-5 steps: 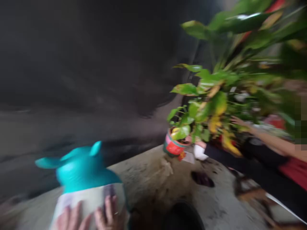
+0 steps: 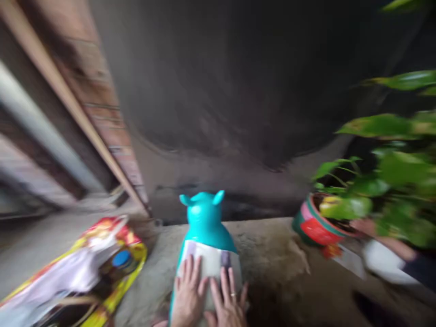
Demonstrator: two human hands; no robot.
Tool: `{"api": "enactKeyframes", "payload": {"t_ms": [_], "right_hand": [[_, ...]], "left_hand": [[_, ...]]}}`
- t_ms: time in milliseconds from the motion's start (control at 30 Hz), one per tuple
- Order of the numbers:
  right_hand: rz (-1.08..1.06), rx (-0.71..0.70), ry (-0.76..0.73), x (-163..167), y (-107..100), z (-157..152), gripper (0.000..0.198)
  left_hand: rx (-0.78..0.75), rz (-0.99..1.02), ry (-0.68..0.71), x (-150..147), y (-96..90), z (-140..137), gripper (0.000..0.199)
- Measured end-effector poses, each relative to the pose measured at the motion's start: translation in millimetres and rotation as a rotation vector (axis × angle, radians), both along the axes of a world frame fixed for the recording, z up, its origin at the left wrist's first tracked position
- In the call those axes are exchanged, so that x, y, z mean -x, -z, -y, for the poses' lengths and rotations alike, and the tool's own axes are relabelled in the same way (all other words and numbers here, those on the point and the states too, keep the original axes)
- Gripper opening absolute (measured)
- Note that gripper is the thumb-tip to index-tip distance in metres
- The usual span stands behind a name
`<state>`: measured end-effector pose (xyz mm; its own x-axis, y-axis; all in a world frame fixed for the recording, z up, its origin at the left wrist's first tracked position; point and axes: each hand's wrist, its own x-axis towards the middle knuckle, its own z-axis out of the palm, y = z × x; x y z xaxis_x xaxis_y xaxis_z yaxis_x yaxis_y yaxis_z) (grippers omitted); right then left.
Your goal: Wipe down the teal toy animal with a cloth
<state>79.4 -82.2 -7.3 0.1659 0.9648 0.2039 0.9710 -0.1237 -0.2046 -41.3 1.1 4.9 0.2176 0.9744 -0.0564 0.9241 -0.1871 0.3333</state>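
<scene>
Two bare hands, no gloves, no sleeves in view. Left hand (image 2: 187,295): fingers unadorned, wrist cut off by the lower frame edge. Right hand (image 2: 227,305): one thin, pale metal ring (image 2: 233,294) on a finger; nails short, detail lost to blur.

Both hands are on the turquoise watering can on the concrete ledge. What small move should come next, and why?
Probably steady the watering can before lifting it. Left hand and right hand lie flat against its white label side by side, not around a handle, and the picture is blurred by motion. The can stands near the concrete ledge edge, with a potted plant to the right.
</scene>
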Motion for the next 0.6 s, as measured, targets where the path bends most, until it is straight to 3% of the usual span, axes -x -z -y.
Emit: {"api": "enactKeyframes", "payload": {"t_ms": [167,433,600], "right_hand": [[0.068,0.017,-0.058,2.9,17.7,-20.8,0.056],[0.144,-0.023,-0.184,7.0,18.9,-94.9,0.067],[0.149,-0.061,-0.194,8.6,17.5,-114.8,0.064]], "left_hand": [[0.19,0.127,-0.048,1.5,1.2,-14.1,0.059],[0.215,0.387,-0.124,7.9,15.1,-83.7,0.061],[0.235,0.433,-0.132,7.8,7.0,-95.0,0.063]]}}
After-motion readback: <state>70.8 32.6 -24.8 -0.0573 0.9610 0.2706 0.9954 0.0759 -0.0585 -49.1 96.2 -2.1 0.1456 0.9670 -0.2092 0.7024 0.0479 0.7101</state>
